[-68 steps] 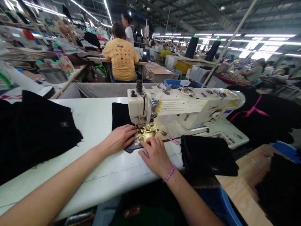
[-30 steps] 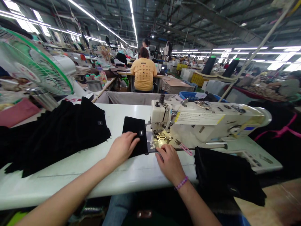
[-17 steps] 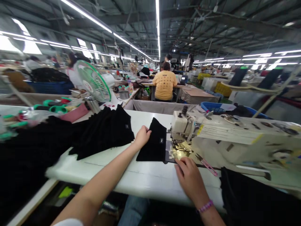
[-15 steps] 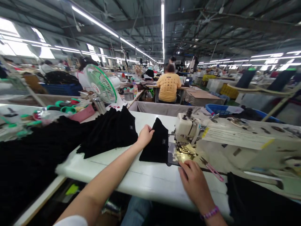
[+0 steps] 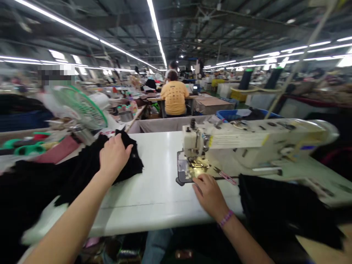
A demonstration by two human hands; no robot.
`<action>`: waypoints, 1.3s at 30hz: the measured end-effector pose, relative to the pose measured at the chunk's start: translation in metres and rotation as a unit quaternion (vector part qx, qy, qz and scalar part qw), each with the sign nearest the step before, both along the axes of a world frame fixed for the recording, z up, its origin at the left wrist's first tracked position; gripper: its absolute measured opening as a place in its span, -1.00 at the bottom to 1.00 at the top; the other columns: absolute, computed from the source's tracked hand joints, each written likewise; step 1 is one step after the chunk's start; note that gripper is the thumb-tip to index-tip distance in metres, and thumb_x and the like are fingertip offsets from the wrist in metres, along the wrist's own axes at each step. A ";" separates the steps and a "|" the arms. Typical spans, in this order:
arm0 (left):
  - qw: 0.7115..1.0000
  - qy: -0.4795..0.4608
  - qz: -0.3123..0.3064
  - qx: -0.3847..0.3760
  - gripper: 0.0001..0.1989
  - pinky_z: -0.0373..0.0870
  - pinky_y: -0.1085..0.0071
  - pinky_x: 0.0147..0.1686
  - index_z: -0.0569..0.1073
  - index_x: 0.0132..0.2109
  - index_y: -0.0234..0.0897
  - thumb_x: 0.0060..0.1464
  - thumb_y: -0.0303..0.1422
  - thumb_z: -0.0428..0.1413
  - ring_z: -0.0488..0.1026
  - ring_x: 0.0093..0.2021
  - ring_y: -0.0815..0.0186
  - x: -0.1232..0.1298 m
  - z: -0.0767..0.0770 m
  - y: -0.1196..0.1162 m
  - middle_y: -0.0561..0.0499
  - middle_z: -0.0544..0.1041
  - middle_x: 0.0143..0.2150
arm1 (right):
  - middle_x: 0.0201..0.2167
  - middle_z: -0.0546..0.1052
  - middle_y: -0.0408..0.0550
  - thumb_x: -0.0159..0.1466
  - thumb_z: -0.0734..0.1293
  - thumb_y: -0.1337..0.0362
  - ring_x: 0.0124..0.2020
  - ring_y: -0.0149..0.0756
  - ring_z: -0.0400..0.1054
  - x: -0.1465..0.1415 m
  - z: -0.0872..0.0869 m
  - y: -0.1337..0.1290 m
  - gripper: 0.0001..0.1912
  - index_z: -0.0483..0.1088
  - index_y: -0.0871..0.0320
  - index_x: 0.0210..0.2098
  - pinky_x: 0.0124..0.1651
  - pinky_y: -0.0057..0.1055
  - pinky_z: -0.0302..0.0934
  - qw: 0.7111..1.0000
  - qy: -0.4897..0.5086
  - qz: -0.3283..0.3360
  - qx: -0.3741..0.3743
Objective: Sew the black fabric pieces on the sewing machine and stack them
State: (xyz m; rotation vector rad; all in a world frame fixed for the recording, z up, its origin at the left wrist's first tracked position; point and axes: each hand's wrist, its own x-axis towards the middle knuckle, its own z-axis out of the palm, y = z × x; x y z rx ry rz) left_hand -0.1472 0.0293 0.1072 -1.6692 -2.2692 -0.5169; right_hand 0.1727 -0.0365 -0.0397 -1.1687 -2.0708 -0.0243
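My left hand (image 5: pixel 114 156) lies over the top piece of a pile of black fabric pieces (image 5: pixel 88 165), its thumb spread apart from the fingers; the fingertips are partly hidden against the cloth. A small light label shows on the top piece. My right hand (image 5: pixel 209 192), with a purple bead bracelet (image 5: pixel 226 218) at the wrist, rests loosely at the front edge of the sewing machine's (image 5: pixel 192 145) metal plate. It holds nothing I can see. Pink-handled thread snips (image 5: pixel 225 176) lie just right of its fingers, beside the lit needle area.
More black fabric (image 5: pixel 275 205) lies right of my right hand. A green-rimmed fan (image 5: pixel 82 106) and thread spools (image 5: pixel 30 148) are at the left. Behind the white table (image 5: pixel 159 157) are a blue basket (image 5: pixel 225 116) and a seated person in a yellow shirt (image 5: pixel 174 97).
My left hand has carried a black labelled piece left from beside the machine onto the pile, and its thumb has spread. My right hand stays by the plate. The view has swung right.
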 end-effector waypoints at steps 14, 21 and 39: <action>0.886 -0.145 -0.422 -0.122 -0.31 0.56 0.05 -0.02 0.07 0.35 -0.21 0.20 0.03 -0.05 0.61 -0.04 -0.03 0.118 -0.120 -0.058 -0.21 0.59 0.07 | 0.08 0.46 0.09 0.23 0.45 0.29 0.11 -0.03 0.31 0.112 0.047 -0.093 -0.53 0.35 0.13 0.11 0.15 -0.06 0.19 0.962 -0.030 -0.257 -0.089; 0.867 -0.181 -0.440 -0.145 -0.33 0.57 0.08 -0.05 0.10 0.36 -0.20 0.22 0.01 -0.04 0.62 -0.08 0.01 0.139 -0.114 -0.062 -0.16 0.64 -0.01 | -0.19 0.60 -0.03 0.28 0.37 0.28 -0.10 -0.14 0.44 0.154 0.028 -0.107 -0.94 0.50 0.09 -0.32 0.04 -0.14 0.27 0.942 0.159 -0.255 -0.147; 0.636 -0.582 -0.496 -0.104 -0.48 0.45 0.20 0.11 0.45 0.16 -0.18 0.10 -0.08 0.23 0.51 0.12 0.08 0.230 -0.021 -0.077 -0.13 0.56 0.13 | -0.51 0.37 -0.23 0.23 0.45 0.02 -0.50 -0.44 0.19 0.134 0.140 -0.098 -0.73 0.50 0.10 -0.27 -0.43 -0.49 0.14 0.834 0.525 -0.108 -0.131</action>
